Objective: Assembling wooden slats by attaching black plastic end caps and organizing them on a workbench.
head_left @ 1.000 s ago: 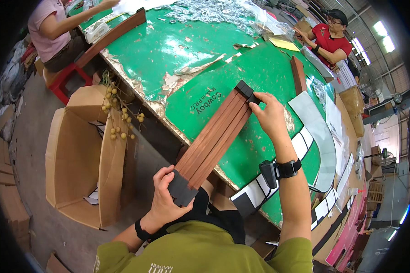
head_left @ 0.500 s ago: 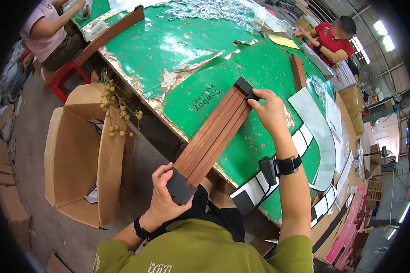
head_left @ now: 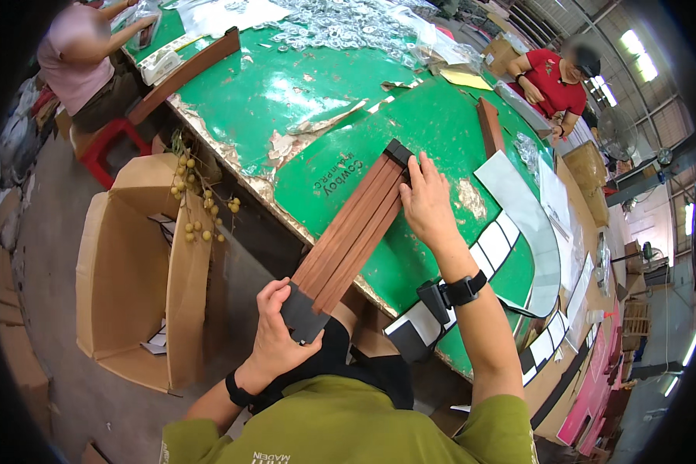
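Left hand (head_left: pixel 278 334): fingers wrapped round dark grey lower end of long brown piece (head_left: pixel 356 232). Piece slants up rightward across worktop's near edge; wood-grained, grooved lengthwise, black upper end. Right hand (head_left: pixel 428 203): fingers extended, nearly together, laid against upper end. Surroundings: red stool (head_left: pixel 104 158); open cardboard box (head_left: pixel 192 301); green worktop (head_left: pixel 286 85), scuffed, peeling; heaped silvery parts (head_left: pixel 340 35); person in red (head_left: pixel 553 91); fan (head_left: pixel 617 133).

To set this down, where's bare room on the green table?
Mostly bare: the table between the metal pieces and torn patch, and between the brown slats and segmented white strip. Crowded: far end; right side under curved panel.
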A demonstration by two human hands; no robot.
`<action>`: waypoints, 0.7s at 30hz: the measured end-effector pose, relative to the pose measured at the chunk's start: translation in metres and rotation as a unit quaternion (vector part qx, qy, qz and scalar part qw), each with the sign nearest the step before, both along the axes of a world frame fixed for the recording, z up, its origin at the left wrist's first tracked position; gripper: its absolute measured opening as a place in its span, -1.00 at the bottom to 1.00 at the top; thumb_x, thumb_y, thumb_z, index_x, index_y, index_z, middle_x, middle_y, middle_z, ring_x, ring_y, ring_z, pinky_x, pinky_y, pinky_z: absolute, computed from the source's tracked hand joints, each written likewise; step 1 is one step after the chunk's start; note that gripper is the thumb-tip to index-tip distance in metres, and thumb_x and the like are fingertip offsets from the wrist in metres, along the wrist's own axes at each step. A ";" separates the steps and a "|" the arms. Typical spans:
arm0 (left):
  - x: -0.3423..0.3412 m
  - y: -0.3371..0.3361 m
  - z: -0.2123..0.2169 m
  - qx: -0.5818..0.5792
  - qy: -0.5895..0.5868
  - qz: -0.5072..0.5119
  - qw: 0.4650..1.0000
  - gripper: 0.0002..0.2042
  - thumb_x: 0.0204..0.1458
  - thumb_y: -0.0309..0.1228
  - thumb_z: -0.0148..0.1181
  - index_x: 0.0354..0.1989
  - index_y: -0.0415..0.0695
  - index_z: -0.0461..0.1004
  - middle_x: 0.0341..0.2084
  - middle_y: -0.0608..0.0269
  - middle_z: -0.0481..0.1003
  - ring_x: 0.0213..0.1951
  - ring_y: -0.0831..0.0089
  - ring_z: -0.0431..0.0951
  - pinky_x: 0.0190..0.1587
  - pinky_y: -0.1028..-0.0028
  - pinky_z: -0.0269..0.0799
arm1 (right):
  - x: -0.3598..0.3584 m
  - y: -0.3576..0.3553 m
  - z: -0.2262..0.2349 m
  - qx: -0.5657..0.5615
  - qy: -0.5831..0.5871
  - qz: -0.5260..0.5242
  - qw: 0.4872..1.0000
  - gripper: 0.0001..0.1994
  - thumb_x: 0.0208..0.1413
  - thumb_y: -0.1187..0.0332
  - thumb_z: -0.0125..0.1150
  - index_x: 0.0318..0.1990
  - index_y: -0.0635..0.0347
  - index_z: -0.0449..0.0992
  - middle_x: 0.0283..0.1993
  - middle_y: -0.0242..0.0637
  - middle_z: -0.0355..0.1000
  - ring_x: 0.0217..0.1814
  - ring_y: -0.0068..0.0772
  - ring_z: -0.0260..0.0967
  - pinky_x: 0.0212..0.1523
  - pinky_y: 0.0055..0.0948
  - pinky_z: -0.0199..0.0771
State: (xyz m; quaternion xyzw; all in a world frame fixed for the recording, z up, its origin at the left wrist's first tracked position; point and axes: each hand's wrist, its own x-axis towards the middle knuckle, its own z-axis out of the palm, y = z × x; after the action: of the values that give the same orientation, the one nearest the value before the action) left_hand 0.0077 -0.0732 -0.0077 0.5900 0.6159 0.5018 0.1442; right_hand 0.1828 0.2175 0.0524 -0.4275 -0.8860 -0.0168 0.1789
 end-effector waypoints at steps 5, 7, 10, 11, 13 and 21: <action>-0.003 0.000 -0.006 0.009 -0.010 -0.013 1.000 0.03 -0.35 -0.53 0.51 0.35 -0.11 -0.05 0.21 -0.17 0.10 0.22 -0.08 0.25 0.24 0.06 0.25 | -0.007 -0.003 0.002 0.030 -0.032 -0.017 0.999 -0.49 0.30 0.27 0.05 0.34 0.33 0.26 0.46 0.04 0.13 0.52 0.03 0.06 0.43 0.13 0.09; -0.004 0.001 -0.007 0.012 -0.003 -0.018 1.000 0.03 -0.35 -0.53 0.51 0.35 -0.12 -0.05 0.22 -0.17 0.09 0.23 -0.08 0.25 0.25 0.07 0.25 | -0.006 -0.003 0.002 0.023 -0.017 -0.018 0.999 -0.49 0.30 0.27 0.05 0.33 0.33 0.27 0.47 0.02 0.14 0.52 0.02 0.06 0.43 0.11 0.10; -0.001 0.002 -0.007 0.021 0.012 -0.018 1.000 0.03 -0.34 -0.53 0.50 0.35 -0.15 -0.06 0.23 -0.17 0.09 0.24 -0.09 0.24 0.27 0.07 0.22 | -0.003 0.000 -0.001 0.021 0.007 -0.014 1.000 -0.48 0.29 0.27 0.07 0.33 0.35 0.26 0.47 0.03 0.14 0.52 0.03 0.06 0.43 0.09 0.11; 0.000 0.002 -0.006 0.021 0.019 -0.013 1.000 0.02 -0.33 -0.53 0.49 0.36 -0.17 -0.07 0.23 -0.18 0.08 0.25 -0.10 0.23 0.29 0.06 0.21 | -0.001 0.003 -0.004 0.020 0.015 -0.008 1.000 -0.47 0.28 0.27 0.08 0.33 0.37 0.25 0.46 0.05 0.14 0.52 0.07 0.05 0.44 0.08 0.10; 0.002 0.001 -0.008 0.012 0.023 -0.005 1.000 0.02 -0.32 -0.52 0.49 0.35 -0.19 -0.07 0.23 -0.18 0.08 0.25 -0.11 0.22 0.30 0.05 0.19 | -0.001 0.007 -0.019 0.051 0.031 0.006 0.998 -0.45 0.28 0.26 0.09 0.33 0.39 0.23 0.46 0.08 0.12 0.52 0.12 0.03 0.44 0.08 0.10; 0.009 -0.015 -0.007 0.060 0.028 0.032 0.997 0.16 -0.26 -0.50 0.52 0.45 -0.20 -0.28 0.42 -0.25 -0.19 0.45 -0.16 -0.06 0.44 0.00 -0.04 | 0.016 -0.027 -0.026 -0.021 0.173 -0.002 0.985 -0.16 0.25 0.23 0.21 0.48 0.46 -0.17 0.58 0.23 -0.32 0.64 0.20 -0.38 0.57 -0.02 -0.24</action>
State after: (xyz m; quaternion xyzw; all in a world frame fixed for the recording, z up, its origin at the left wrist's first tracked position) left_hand 0.0169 -0.0884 -0.0148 0.5913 0.6074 0.5252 0.0748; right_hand 0.1989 0.1903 0.0263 -0.4296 -0.8408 0.0759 0.3204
